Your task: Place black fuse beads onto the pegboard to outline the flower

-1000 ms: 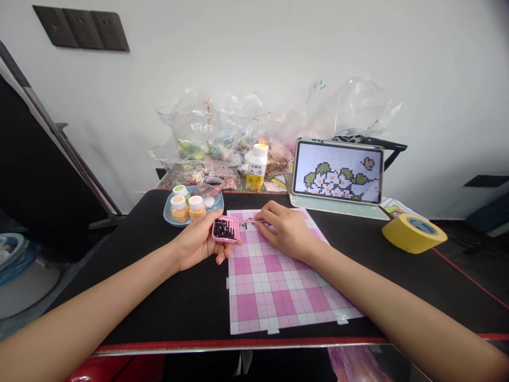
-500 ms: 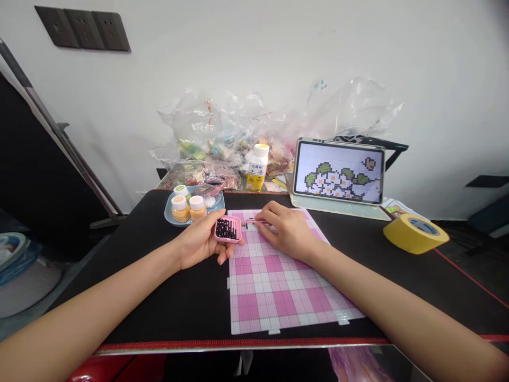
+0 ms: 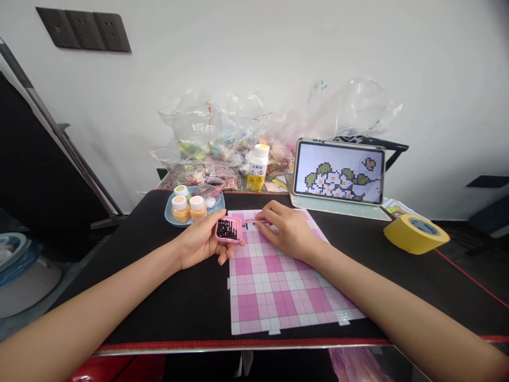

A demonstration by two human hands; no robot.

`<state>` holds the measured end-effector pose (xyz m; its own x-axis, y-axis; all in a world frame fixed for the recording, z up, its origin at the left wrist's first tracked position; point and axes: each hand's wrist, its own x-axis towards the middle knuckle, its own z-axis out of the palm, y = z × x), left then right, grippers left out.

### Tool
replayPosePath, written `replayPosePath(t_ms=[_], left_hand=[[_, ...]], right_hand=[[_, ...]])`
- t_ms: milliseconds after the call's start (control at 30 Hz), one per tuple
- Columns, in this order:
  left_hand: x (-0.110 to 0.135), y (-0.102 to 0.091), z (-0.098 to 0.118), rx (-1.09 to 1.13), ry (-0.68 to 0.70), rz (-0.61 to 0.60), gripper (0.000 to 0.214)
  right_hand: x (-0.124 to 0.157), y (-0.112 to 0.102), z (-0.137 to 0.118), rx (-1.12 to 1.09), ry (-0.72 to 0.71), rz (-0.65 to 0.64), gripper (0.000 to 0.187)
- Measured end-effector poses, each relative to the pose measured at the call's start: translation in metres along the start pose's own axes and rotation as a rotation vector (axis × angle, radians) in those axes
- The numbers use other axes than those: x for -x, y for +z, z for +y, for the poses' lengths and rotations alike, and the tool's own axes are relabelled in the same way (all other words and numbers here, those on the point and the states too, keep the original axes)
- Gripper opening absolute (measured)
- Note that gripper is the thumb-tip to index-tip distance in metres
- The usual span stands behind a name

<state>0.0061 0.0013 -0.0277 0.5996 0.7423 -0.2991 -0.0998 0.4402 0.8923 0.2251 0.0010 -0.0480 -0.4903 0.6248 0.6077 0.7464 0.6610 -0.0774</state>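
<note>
My left hand (image 3: 207, 239) holds a small pink tray (image 3: 239, 229) of black beads (image 3: 226, 229), some lined up in its grooves. It hovers at the upper left corner of a pink-and-white checked pegboard (image 3: 262, 286). Pinched in my right hand (image 3: 284, 228) is a thin pink tool, seemingly tweezers (image 3: 260, 221), its tip pointing left over the board's top edge just right of the tray. A few black beads (image 3: 247, 226) sit on the board under that tip; whether the tip grips a bead is too small to tell.
A tablet (image 3: 338, 172) showing a pixel flower pattern stands behind the board. At the back left, a blue tray (image 3: 170, 216) carries several bead jars (image 3: 181, 209). A white-and-yellow bottle (image 3: 257, 167) stands before plastic bags (image 3: 222, 132). Yellow tape (image 3: 403, 236) lies at right.
Both hands have stayed almost in place. The tip of the pink tool has shifted very slightly near the beads on the board.
</note>
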Motion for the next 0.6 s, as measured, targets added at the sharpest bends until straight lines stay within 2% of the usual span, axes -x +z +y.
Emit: replayPosePath(t_ms=[167, 333, 433, 600], left_hand=[[0.001, 0.001, 0.000, 0.009, 0.001, 0.016, 0.053], [0.002, 0.003, 0.001, 0.020, 0.015, 0.040, 0.049], [0.002, 0.005, 0.002, 0.028, 0.022, 0.048, 0.049], [0.003, 0.007, 0.003, 0.024, 0.022, 0.076, 0.047]], right_hand=[[-0.001, -0.003, 0.007, 0.027, 0.053, 0.080, 0.026], [-0.003, -0.010, 0.042, 0.195, 0.250, 0.149, 0.028], [-0.002, -0.016, 0.070, 0.319, 0.460, 0.122, 0.040], [0.008, -0.021, 0.103, 0.396, 0.669, -0.040, 0.055]])
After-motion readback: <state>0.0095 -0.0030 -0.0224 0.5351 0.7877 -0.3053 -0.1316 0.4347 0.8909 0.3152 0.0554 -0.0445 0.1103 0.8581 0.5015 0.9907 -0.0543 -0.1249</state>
